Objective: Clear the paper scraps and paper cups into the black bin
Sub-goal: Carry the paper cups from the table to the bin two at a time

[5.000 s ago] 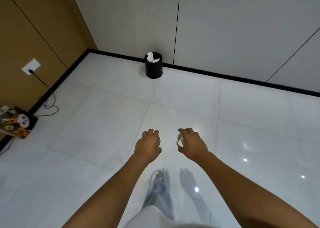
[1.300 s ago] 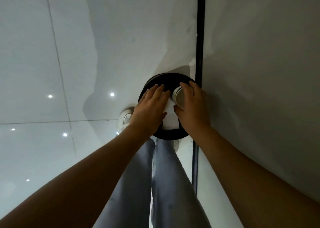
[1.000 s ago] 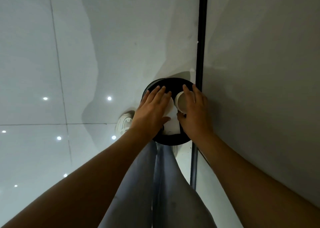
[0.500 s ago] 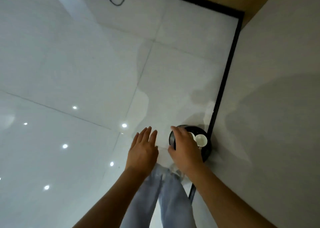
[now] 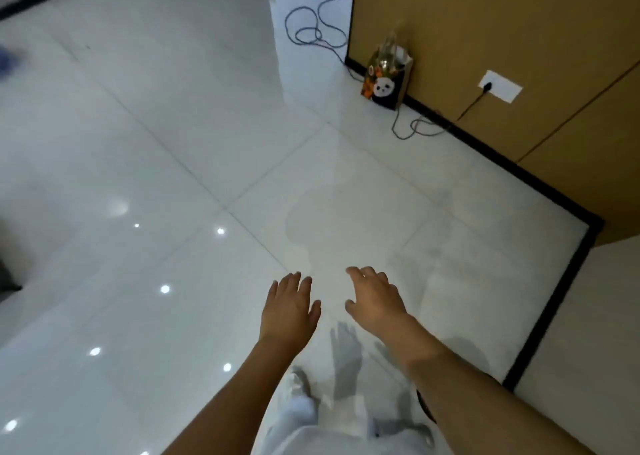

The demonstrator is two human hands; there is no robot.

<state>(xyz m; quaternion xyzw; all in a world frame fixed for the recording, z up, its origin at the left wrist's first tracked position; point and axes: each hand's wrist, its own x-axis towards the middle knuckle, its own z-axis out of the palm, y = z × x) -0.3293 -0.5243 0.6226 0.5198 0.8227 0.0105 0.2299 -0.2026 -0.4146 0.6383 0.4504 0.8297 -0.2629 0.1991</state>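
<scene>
Now both hands hover above the glossy white floor (image 5: 145, 149), holding nothing. On the left hand (image 5: 289, 311) the fingers are straight and close together; on the right hand (image 5: 375, 298) they are spread and loosely bent. Only a dark sliver of the black bin (image 5: 425, 407) shows near the bottom, tucked behind the right forearm. Far right, a panda-printed bag (image 5: 386, 85) leans against the brown wall (image 5: 502, 32), beside a trailing cable (image 5: 313, 26).

Bare indoor room — glossy white floor tiles (image 5: 173, 125), wood-panelled wall (image 5: 502, 21), wall socket (image 5: 500, 86).
</scene>
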